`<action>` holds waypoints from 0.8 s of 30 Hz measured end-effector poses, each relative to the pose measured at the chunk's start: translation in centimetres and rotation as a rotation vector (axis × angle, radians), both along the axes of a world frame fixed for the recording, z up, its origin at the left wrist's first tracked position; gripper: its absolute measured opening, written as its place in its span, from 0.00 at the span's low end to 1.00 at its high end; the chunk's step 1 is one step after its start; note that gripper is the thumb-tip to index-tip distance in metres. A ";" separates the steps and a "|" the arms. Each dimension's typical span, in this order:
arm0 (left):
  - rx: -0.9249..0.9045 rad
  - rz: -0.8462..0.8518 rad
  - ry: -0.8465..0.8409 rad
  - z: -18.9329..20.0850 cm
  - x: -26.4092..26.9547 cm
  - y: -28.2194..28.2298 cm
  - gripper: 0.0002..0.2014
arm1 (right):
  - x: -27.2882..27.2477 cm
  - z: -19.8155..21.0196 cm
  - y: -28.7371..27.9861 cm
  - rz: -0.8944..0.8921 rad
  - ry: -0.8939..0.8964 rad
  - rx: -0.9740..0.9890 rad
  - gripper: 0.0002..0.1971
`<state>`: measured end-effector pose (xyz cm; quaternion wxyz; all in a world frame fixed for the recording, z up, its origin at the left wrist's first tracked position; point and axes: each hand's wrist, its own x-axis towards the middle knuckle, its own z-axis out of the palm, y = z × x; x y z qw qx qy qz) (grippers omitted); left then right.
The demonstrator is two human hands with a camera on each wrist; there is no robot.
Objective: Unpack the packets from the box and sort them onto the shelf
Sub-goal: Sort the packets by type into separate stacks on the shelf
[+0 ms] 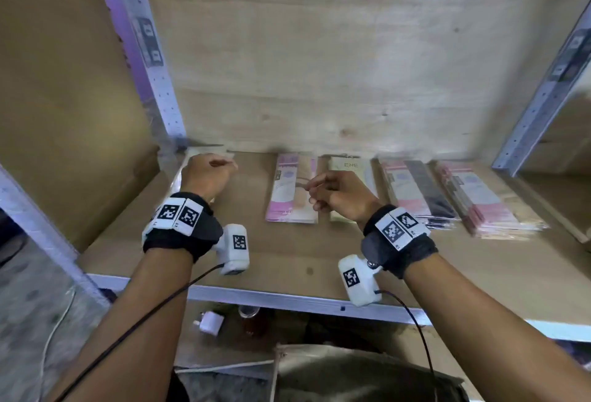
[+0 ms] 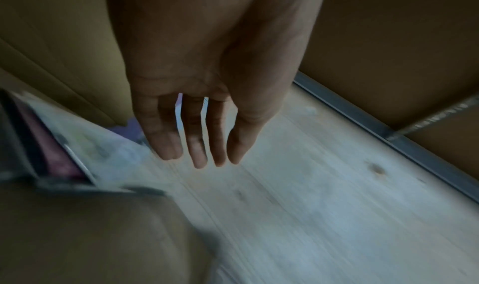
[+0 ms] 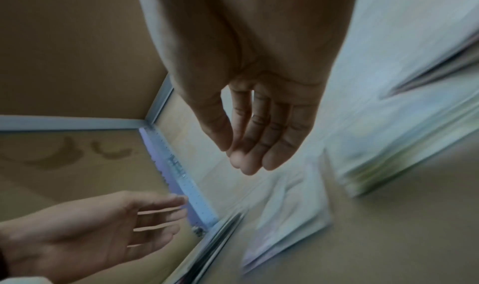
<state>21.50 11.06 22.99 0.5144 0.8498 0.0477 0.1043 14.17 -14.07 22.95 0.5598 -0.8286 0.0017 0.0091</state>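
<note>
Nearby, packet stacks [image 1: 415, 192] line the shelf [image 1: 287, 251] — both hands [image 1: 208, 174] empty.

I see a brown shelf board [image 1: 275, 245] edged in pale grey metal, backed by light wood-grain plywood [image 1: 319, 66]. On it lie a pink-and-white packet [image 1: 289, 192], a cream packet [image 1: 350, 165], a pink packet with a black panel [image 1: 415, 189] and a pink-and-white stack [image 1: 479, 200]. My black wristbands [image 1: 184, 235] carry white tags with black square-code patterns.
</note>
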 end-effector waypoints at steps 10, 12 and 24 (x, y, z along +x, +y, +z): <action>0.178 0.077 0.177 -2.4 2.1 8.8 0.18 | 7.7 -1.0 14.4 0.155 0.217 0.137 0.05; 0.198 0.044 0.159 -2.7 2.0 8.8 0.24 | 8.4 -1.7 16.2 0.153 0.260 0.165 0.10; 0.153 0.051 0.244 -2.6 0.9 8.9 0.15 | 8.6 -3.5 15.8 0.066 0.331 0.300 0.05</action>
